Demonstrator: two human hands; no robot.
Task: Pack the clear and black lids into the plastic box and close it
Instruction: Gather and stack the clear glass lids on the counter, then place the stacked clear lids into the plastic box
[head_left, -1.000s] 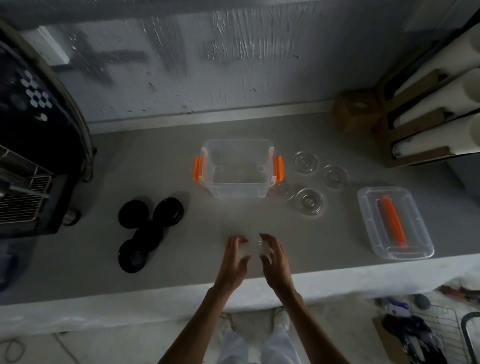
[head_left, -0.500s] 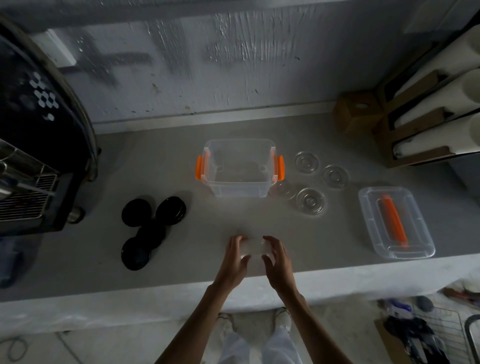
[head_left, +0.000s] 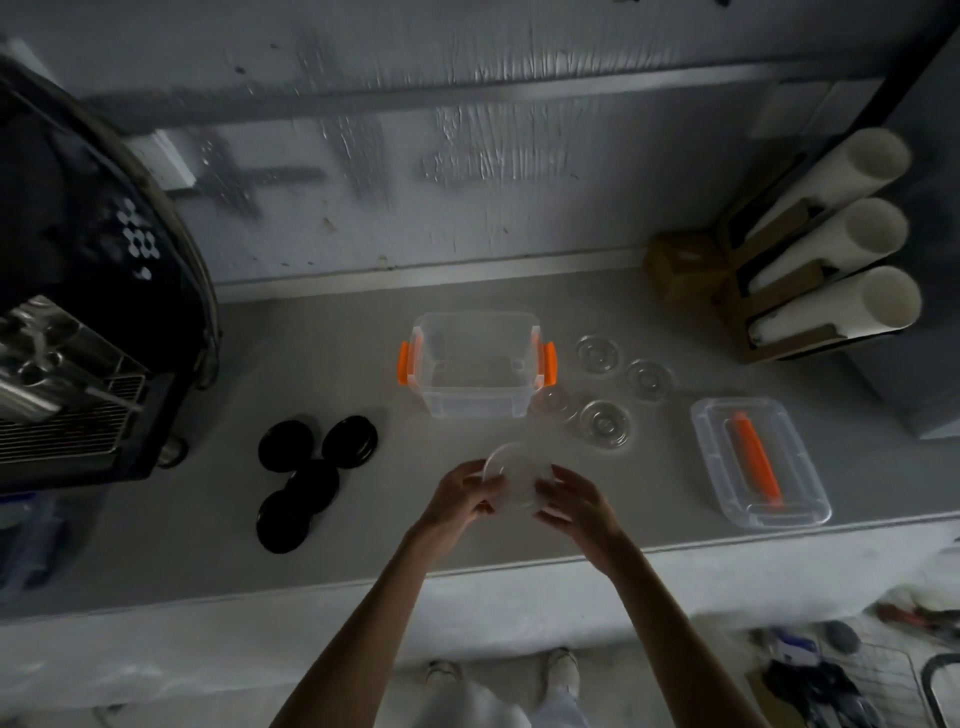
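A clear plastic box (head_left: 475, 402) with orange latches stands open in the middle of the counter. Both hands hold one clear lid (head_left: 511, 475) just in front of it, tilted up: my left hand (head_left: 460, 496) grips its left edge and my right hand (head_left: 574, 501) its right edge. Several more clear lids (head_left: 605, 422) lie to the right of the box. Several black lids (head_left: 311, 480) lie in a cluster to its left. The box's own clear lid with an orange handle (head_left: 756, 460) rests at the right, near the counter's front edge.
A dark coffee machine (head_left: 88, 312) with a metal drip grate fills the left side. A cardboard holder with white cup stacks (head_left: 831, 275) stands at the back right. The counter's front edge (head_left: 363, 584) runs just under my wrists.
Both hands have lifted the clear lid off the counter and tilted it up toward the box. The view has also tipped upward a little.
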